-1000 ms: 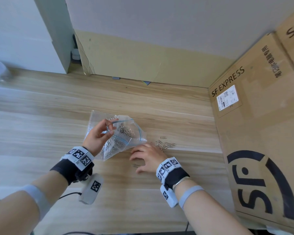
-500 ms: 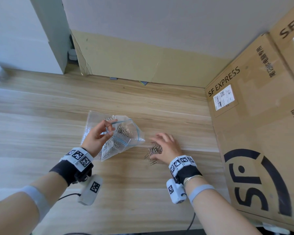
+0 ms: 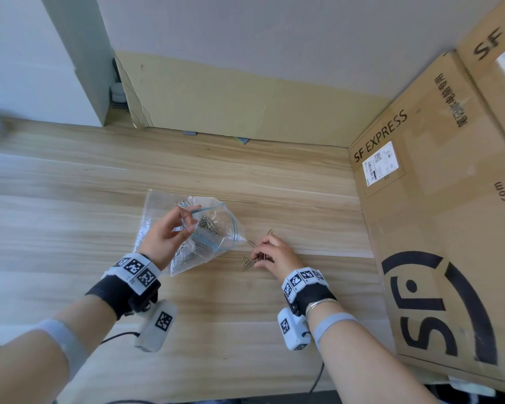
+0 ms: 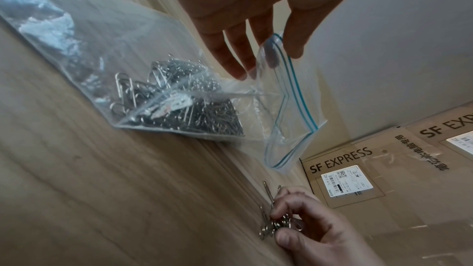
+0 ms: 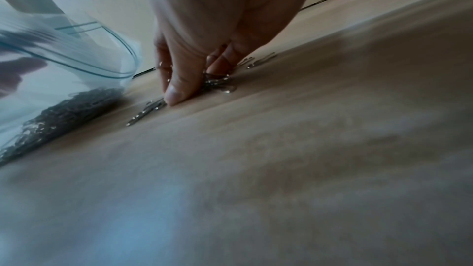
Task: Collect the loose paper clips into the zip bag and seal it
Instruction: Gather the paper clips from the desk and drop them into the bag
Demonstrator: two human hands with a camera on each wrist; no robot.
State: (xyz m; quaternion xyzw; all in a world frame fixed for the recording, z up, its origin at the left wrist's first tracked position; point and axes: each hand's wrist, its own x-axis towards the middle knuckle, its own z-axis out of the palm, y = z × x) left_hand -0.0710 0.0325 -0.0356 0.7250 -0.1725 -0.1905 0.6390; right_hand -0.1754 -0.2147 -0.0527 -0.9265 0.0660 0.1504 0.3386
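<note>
On the pale wood-grain tabletop [image 3: 274, 316], left hand [image 3: 165, 237] pinches the rim of the clear zip bag with the blue seal strip [image 3: 213, 237], mouth propped open toward the right. Right hand [image 3: 277, 255] has fingers [image 5: 176, 86] bunched round a clump of silver wire paper clips [image 3: 252, 259] just beside the mouth. Strays [image 5: 145, 112] lie flat, long axes running roughly toward the bag. Risks: clump sheds clips on lift; rim slips, mouth collapses.

Pale wood-grain table [image 3: 70, 228] under soft daylight, grain running left to right. Grey-white wall [image 3: 245, 30] behind, a torn cardboard sheet [image 3: 231, 103] leaning against it. Large cardboard boxes [image 3: 449, 214] marked SF EXPRESS stand at right.
</note>
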